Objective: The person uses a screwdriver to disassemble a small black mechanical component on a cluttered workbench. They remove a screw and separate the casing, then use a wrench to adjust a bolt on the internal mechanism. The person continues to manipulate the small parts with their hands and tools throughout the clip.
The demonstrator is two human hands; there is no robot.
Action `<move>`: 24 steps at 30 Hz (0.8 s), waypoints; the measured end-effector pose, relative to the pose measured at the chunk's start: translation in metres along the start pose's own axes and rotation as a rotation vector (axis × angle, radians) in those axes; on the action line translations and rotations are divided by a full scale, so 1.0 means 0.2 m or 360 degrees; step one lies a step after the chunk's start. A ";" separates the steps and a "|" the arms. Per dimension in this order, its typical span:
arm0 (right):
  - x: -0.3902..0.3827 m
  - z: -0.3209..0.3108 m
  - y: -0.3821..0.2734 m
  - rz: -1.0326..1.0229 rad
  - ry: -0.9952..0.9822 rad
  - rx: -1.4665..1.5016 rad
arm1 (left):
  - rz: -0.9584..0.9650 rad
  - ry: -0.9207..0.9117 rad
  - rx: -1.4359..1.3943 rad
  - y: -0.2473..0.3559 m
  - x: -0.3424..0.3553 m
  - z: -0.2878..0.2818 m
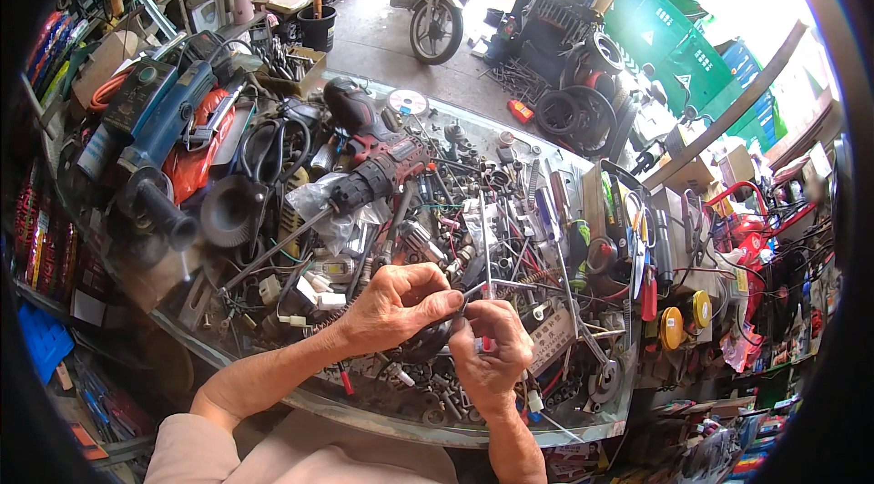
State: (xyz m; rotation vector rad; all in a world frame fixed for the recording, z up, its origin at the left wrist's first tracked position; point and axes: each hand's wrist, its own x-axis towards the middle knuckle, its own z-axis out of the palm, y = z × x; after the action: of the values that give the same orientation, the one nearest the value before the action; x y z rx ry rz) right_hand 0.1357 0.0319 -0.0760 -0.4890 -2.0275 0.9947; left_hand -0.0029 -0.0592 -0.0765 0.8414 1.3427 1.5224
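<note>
Above the near side of a cluttered glass-topped bench [364, 420], my two hands meet. My left hand [401, 306] is closed, with thumb and forefinger pinching one end of a small black part [461, 309]. Close against it on the right, my right hand [492, 352] pinches the same part between thumb and bent fingers. Its kind cannot be made out, as the fingers cover most of it. Just below my left fingers a rounded black piece [426, 340] shows; whether it joins the pinched part is hidden.
A red-and-black cordless drill [378, 152] lies beyond my hands among loose screws, fittings and wires. Blue power tools [168, 115] crowd the left. Screwdrivers [549, 215], scissors [639, 243] and yellow-lidded tins [672, 327] are at the right. A motorcycle [439, 24] stands on the floor beyond.
</note>
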 end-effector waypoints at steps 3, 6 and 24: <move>0.00 0.00 0.01 -0.0005 0.0001 0.0004 | -0.0061 -0.0008 0.0173 -0.01 0.00 -0.01; 0.00 0.00 0.01 -0.0001 0.0003 -0.0006 | 0.0034 0.0040 0.0054 0.02 -0.01 0.02; 0.00 -0.01 -0.01 0.0085 0.0051 0.0006 | 0.0062 0.0374 -0.0151 -0.02 0.02 0.01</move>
State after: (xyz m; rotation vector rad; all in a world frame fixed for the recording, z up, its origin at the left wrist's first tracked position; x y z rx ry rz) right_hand 0.1363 0.0319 -0.0738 -0.5561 -1.9930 1.0163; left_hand -0.0023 -0.0543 -0.0795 0.6479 1.4154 1.7437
